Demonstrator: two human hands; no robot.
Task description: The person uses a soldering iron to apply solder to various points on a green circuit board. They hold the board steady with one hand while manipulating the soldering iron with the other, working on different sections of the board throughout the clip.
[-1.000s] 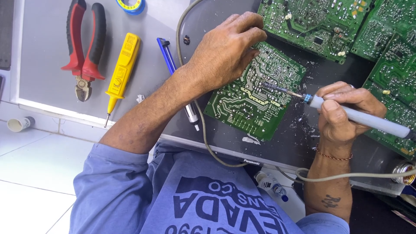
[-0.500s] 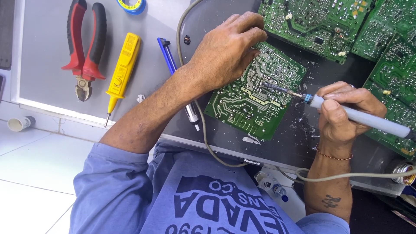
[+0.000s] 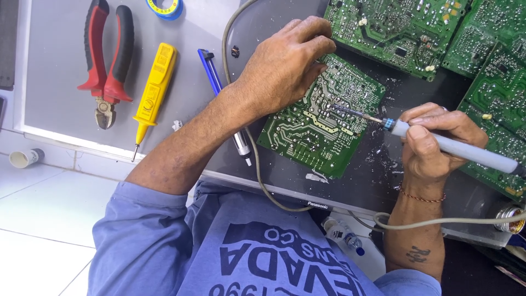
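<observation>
**Soldering iron tip on the green board**

Holding a grey soldering iron in the right hand, fingers pinched close around the front of the handle, thumb on top. Pointing with the metal tip to the left, down onto the solder side of the green circuit board near its middle. Long axis of the iron running from lower right to upper left, almost flat over the dark work surface. Pressing on the upper left part of the same board with the left hand, fingers curled and close together, fingertips on the top edge. Lying between both hands, the board tilted like a diamond; left hand touching it directly, right hand apart from it and reaching only through the tip. Resting further left on the grey tray: red-handled pliers, a yellow tester screwdriver, a blue desoldering pump. Lying beyond, more green boards.
</observation>
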